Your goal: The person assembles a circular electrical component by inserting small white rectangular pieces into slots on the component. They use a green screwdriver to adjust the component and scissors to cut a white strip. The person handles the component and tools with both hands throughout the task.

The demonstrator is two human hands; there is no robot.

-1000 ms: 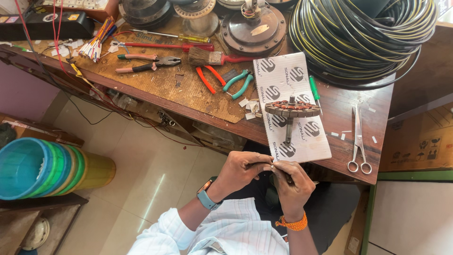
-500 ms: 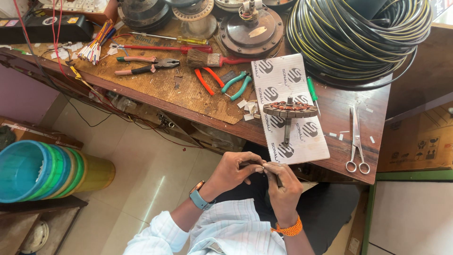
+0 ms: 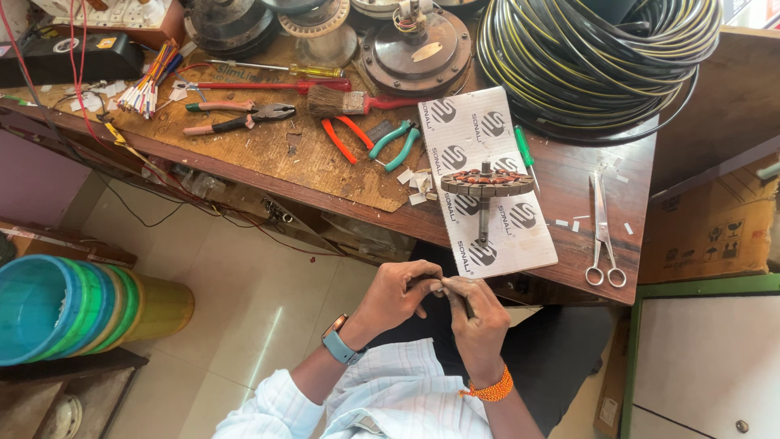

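Striped shirt (image 3: 406, 398), blue watch (image 3: 339, 345), orange wristband (image 3: 489, 390)

Cable coil (image 3: 597, 61): black w/ yellow stripes. Card (image 3: 486, 183): white w/ dark round marks. Winding (image 3: 486, 180): copper-red on dark core. Pliers (image 3: 341, 136): orange grips; second pr (image 3: 396, 142) teal. Brush (image 3: 353, 102): red handle, brown bristles. Screwdriver (image 3: 524, 150): green. Scissors (image 3: 603, 232): steel grey. Stacked tubs (image 3: 73, 305): blue, green, yellow. Left hand (image 3: 398, 297): blue watch; right hand (image 3: 478, 321): orange wrist thread.

Both hands lower and nearer to body than one second ago. Left hand (image 3: 396, 294) and right hand (image 3: 473, 319) now pressed together at fingertips, closer than before. Thin dark tool (image 3: 467, 306) in right grip more upright.
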